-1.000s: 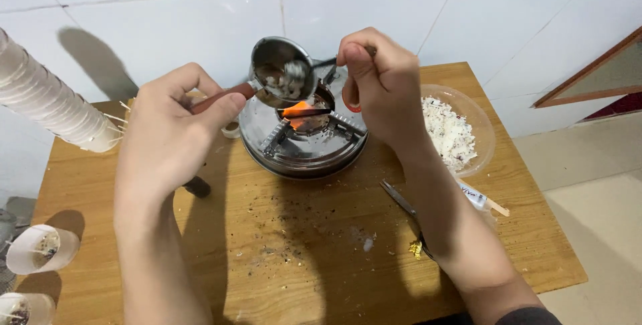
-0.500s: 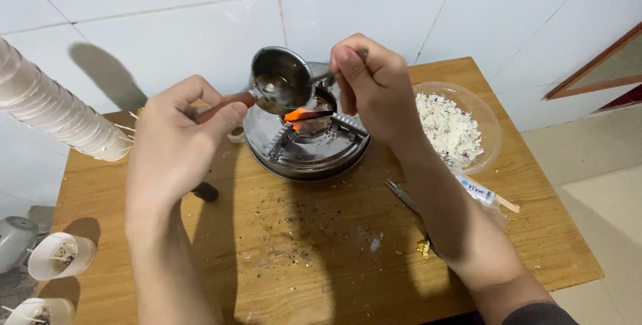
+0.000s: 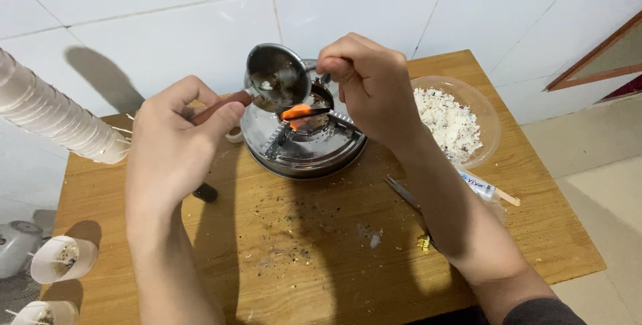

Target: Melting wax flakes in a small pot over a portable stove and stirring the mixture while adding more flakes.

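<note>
Over burner (image 3: 304,139) flame: left hand (image 3: 175,144) grips ladle (image 3: 275,77) handle; right hand (image 3: 371,87) clenched on thin utensil. Flake bowl (image 3: 491,121) right, cup stack (image 3: 53,114) left on bench (image 3: 321,245).

Small wooden table (image 3: 321,258) against a tiled wall, top littered with dark crumbs. On it: round metal stove (image 3: 304,148) at the back, clear bowl (image 3: 485,114) of white flakes beside it, scissors (image 3: 404,198), small tube (image 3: 478,186), wooden stick (image 3: 507,197), yellow scrap (image 3: 422,243).
</note>
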